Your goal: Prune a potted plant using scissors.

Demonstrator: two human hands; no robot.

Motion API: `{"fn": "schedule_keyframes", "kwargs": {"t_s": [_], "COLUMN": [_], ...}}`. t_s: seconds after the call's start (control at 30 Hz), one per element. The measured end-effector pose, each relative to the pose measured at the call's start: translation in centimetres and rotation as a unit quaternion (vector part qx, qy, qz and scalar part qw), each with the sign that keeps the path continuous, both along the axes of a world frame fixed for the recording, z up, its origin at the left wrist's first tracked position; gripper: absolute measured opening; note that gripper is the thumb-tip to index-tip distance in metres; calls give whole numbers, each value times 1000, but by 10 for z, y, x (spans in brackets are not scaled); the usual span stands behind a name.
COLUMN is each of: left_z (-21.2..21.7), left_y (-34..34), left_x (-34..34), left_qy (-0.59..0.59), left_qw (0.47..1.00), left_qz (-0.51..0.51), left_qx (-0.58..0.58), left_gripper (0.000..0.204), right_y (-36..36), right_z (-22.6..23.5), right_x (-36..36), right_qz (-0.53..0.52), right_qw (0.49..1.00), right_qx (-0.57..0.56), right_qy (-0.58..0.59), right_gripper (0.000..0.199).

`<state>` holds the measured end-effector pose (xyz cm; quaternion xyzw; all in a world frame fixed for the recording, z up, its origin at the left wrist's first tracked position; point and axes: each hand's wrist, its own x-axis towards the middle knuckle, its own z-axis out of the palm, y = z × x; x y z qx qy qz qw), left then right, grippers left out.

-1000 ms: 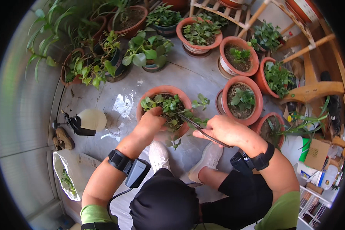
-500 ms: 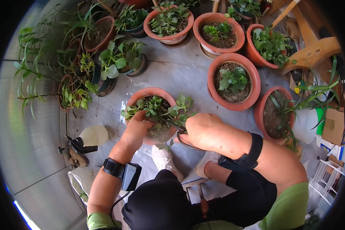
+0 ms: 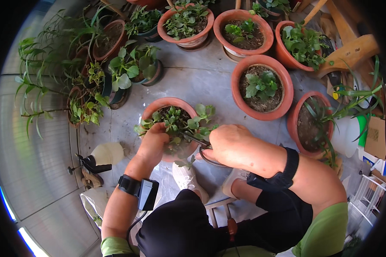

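Between my feet a terracotta pot (image 3: 169, 102) holds a bushy plant (image 3: 176, 122) with thick, rounded green leaves. On its left side my left hand (image 3: 155, 139) is closed, thumb and fingers pinching a stem among the leaves. My right hand (image 3: 228, 140) grips a pair of scissors (image 3: 203, 150). Their dark handle loops show below the fingers, and the blades point left into the foliage, close to my left fingertips. Leaves hide the blade tips. One leafy sprig (image 3: 185, 162) hangs over the pot's near rim.
Several potted plants stand beyond, including a wide terracotta pot (image 3: 240, 110) with a small plant and another pot (image 3: 294, 124) with long leaves at right. A spray bottle (image 3: 105, 155) lies at left near a white bag (image 3: 94, 201). A wooden frame (image 3: 351, 55) occupies the far right.
The view has shifted slightly. Both hands keep nearly the same place at the plant, with the scissors still among its leaves.
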<state>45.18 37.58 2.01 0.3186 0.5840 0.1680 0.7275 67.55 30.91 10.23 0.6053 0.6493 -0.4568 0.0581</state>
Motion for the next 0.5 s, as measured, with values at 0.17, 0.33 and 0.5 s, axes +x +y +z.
{"fn": "schedule_keyframes", "kwargs": {"t_s": [0.17,0.33,0.5], "left_z": [1,4,4], "left_y": [-3,-8,-15], "left_x": [2,1,1], "left_qy": [-29,-44,-67], "left_qw": [999,998,996], "left_qz": [36,30,52], "left_qx": [-23,-19,2], "left_gripper": [49,51,56], "right_y": [1,12,18], "right_z": [-2,-13,-22], "right_x": [4,-1,1], "right_qz": [-4,-27,-32], "right_qw": [999,998,997], "right_qx": [42,44,46], "right_qy": [32,41,62], "right_gripper": [54,57,59]}}
